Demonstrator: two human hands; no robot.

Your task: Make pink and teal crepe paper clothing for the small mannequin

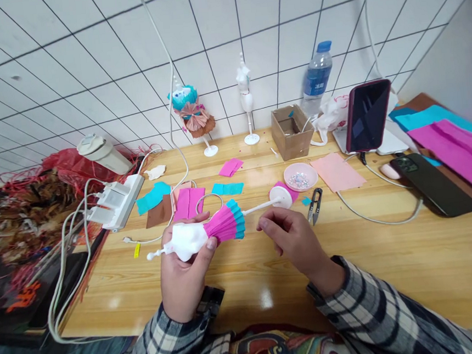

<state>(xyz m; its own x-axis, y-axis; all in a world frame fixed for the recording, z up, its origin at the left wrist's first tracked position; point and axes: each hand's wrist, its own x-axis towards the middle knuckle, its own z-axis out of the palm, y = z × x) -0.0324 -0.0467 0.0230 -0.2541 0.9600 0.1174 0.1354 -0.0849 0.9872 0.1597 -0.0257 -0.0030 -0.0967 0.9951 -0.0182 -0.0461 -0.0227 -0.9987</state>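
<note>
My left hand (184, 292) is wrapped round a small white mannequin stand (186, 242), which lies sideways above the table with its knobbed top to the left. Round its waist is a pleated skirt of pink and blue crepe paper (225, 222), pressed under my left thumb. Its thin white pole and round base (281, 196) point right. My right hand (293, 241) is just below the pole, apart from the skirt. Its fingers are curled with thumb and index finger together; whether anything small is between them is hidden.
Crepe paper pieces (191, 202) and a roll-like ring lie behind the skirt. Right of the base are a pink dish of beads (301, 177) and thread snips (315, 206). Behind stand a decorated mannequin (193, 117), a plain one (246, 101), a cardboard box (292, 136) and phones (435, 184).
</note>
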